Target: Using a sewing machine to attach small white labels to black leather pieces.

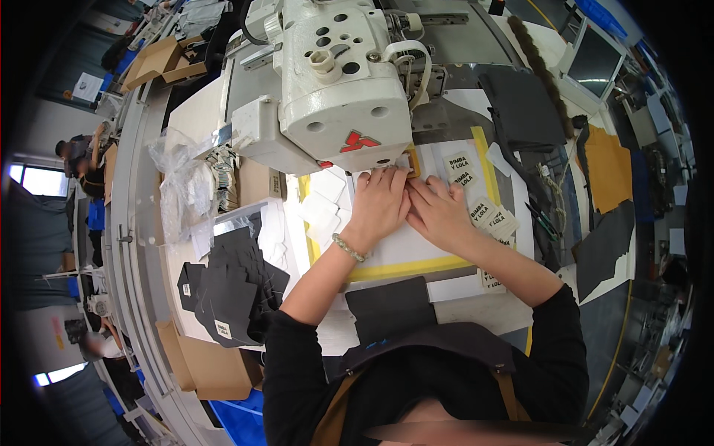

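Note:
My left hand, with a bead bracelet at the wrist, rests at the front of a white sewing machine, fingers extended and slightly bent by a small yellow piece. My right hand lies just beside it, fingertips meeting near that piece, thumb apart. Whatever lies under my fingertips is hidden. A white work plate with yellow tape edges lies beneath both hands, with pale printed labels right of my right hand and white cut pieces left of my left hand.
Dark cut pieces and plastic wrap lie left, above a cardboard box. A dark sheet lies in front. Scissors, orange material and a screen are right. Co-workers are far left.

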The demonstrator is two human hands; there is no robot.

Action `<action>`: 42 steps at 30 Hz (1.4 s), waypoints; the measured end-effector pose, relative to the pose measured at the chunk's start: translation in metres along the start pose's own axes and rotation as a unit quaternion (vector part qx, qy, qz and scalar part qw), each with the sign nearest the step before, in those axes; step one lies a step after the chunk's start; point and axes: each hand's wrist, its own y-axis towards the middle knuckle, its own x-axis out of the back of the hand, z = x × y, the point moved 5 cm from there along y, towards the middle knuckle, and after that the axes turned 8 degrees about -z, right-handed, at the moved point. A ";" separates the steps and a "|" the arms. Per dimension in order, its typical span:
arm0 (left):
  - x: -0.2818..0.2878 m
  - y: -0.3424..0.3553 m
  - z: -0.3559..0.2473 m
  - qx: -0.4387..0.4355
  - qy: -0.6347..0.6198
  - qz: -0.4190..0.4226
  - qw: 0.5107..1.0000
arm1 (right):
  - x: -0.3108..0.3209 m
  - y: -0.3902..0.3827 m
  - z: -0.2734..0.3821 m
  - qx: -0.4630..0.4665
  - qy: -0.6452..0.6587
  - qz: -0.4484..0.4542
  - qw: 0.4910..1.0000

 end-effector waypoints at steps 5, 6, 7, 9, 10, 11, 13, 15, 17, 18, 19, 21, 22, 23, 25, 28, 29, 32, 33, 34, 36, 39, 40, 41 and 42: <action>0.001 -0.001 -0.002 -0.002 0.000 0.016 1.000 | 0.008 -0.001 -0.005 -0.017 0.031 0.047 0.998; 0.002 -0.002 -0.002 -0.006 0.002 0.022 1.000 | 0.014 0.000 -0.005 -0.017 0.033 0.050 0.998; 0.003 -0.001 0.002 -0.003 0.000 0.024 1.000 | 0.020 0.000 -0.007 -0.026 0.039 0.061 0.997; 0.007 -0.004 0.006 -0.024 -0.053 0.027 0.998 | 0.034 -0.003 -0.009 -0.034 0.051 0.082 0.995; 0.013 -0.006 0.008 -0.040 -0.034 0.006 0.999 | 0.041 -0.005 -0.010 -0.047 0.059 0.089 0.993; 0.020 -0.012 0.003 -0.034 -0.040 0.013 0.999 | 0.048 -0.011 -0.010 -0.064 0.065 0.096 0.991; 0.037 -0.022 -0.012 -0.044 -0.041 0.015 0.998 | 0.060 -0.029 -0.007 -0.077 0.084 0.095 0.989; 0.051 -0.044 -0.028 -0.034 -0.071 0.031 0.996 | 0.070 -0.044 -0.001 -0.092 0.111 0.102 0.984; 0.054 -0.071 -0.043 0.063 -0.176 0.157 0.970 | 0.075 -0.062 0.009 -0.083 0.122 0.096 0.984; 0.059 -0.082 -0.052 0.065 -0.178 0.159 0.969 | 0.077 -0.070 0.015 -0.075 0.132 0.086 0.985; 0.063 -0.091 -0.057 0.106 -0.191 0.154 0.964 | 0.078 -0.078 0.021 -0.077 0.132 0.088 0.984; 0.065 -0.105 -0.060 0.151 -0.203 0.150 0.956 | 0.079 -0.090 0.032 -0.076 0.160 0.075 0.981; 0.063 -0.112 -0.058 0.171 -0.213 0.158 0.949 | 0.077 -0.094 0.035 -0.076 0.161 0.076 0.981; 0.062 -0.117 -0.058 0.191 -0.223 0.166 0.941 | 0.076 -0.097 0.038 -0.082 0.171 0.075 0.979; 0.065 -0.120 -0.062 0.182 -0.212 0.156 0.947 | 0.076 -0.099 0.042 -0.088 0.180 0.074 0.977; 0.068 -0.123 -0.068 0.177 -0.205 0.141 0.952 | 0.076 -0.098 0.044 -0.099 0.188 0.072 0.975; 0.069 -0.124 -0.068 0.180 -0.211 0.138 0.951 | 0.076 -0.097 0.045 -0.105 0.187 0.072 0.974; 0.074 -0.127 -0.074 0.166 -0.205 0.136 0.955 | 0.075 -0.098 0.045 -0.111 0.189 0.076 0.973; 0.075 -0.129 -0.074 0.166 -0.205 0.136 0.955 | 0.075 -0.099 0.045 -0.111 0.192 0.079 0.972; 0.077 -0.132 -0.076 0.133 -0.195 0.144 0.961 | 0.075 -0.100 0.046 -0.111 0.192 0.080 0.972; 0.079 -0.140 -0.077 0.100 -0.185 0.152 0.966 | 0.075 -0.102 0.048 -0.101 0.190 0.092 0.972; 0.086 -0.151 -0.080 0.024 -0.167 0.135 0.976 | 0.074 -0.107 0.050 -0.095 0.192 0.115 0.970; 0.094 -0.150 -0.085 -0.029 -0.151 0.121 0.981 | 0.074 -0.108 0.049 -0.096 0.192 0.116 0.970; 0.099 -0.150 -0.090 -0.081 -0.133 0.106 0.982 | 0.073 -0.108 0.051 -0.078 0.204 0.127 0.968; 0.099 -0.156 -0.091 -0.112 -0.131 0.067 0.983 | 0.071 -0.108 0.053 -0.060 0.216 0.137 0.965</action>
